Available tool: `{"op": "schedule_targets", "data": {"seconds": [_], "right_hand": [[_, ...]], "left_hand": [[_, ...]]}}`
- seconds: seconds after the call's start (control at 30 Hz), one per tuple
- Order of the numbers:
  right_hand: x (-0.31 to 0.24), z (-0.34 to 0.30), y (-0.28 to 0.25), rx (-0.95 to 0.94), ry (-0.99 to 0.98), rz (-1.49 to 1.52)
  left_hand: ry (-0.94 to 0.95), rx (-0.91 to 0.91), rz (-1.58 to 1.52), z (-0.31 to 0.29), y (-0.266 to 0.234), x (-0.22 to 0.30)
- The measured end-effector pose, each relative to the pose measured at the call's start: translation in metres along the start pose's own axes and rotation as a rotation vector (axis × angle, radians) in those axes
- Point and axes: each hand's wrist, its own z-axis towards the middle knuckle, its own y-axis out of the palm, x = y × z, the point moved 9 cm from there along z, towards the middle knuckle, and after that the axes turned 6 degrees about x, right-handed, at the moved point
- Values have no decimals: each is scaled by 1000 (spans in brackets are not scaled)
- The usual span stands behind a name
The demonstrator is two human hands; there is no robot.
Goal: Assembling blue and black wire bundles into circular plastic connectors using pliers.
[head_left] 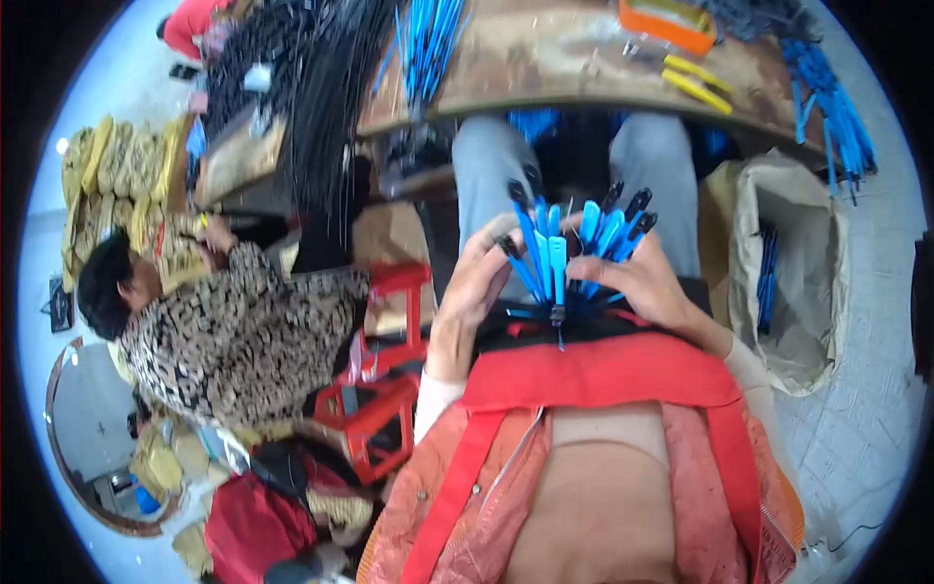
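In front of my lap is a fanned bundle of flat blue strips with black tips (557,261). The strips spread upward and come together at a dark lower end, from which a thin piece hangs. My left hand (479,268) is closed round the strips on the left side, its fingers partly hidden behind them. On the other side, my right hand (644,284) grips the bundle, the thumb lying across the front of the strips. The fingertips behind the bundle are hidden.
Ahead stands a worktable (545,68) with blue bundles (428,44), an orange tray (671,26) and yellow-handled pliers (697,83). An open sack (798,331) is at my right. Left are red stools (375,419), a pile of black strips (326,107) and a co-worker (233,331).
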Motion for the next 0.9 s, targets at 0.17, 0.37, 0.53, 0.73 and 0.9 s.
{"op": "schedule_targets", "data": {"seconds": [0.17,0.37,0.53,0.73,0.9], "right_hand": [[-12,-1,20,-159,-124,-67],[-5,6,4,-94,-196,-8],[0,10,-3,-110,-235,-63],[1,11,10,-283,-237,76],[-4,5,17,-476,-79,-4]], "left_hand": [[-32,-401,47,-21,29,37],[19,-515,512,-1,58,46],[79,-467,354,-9,62,49],[-96,-316,320,-17,54,39],[-72,-357,295,-26,55,43]]}}
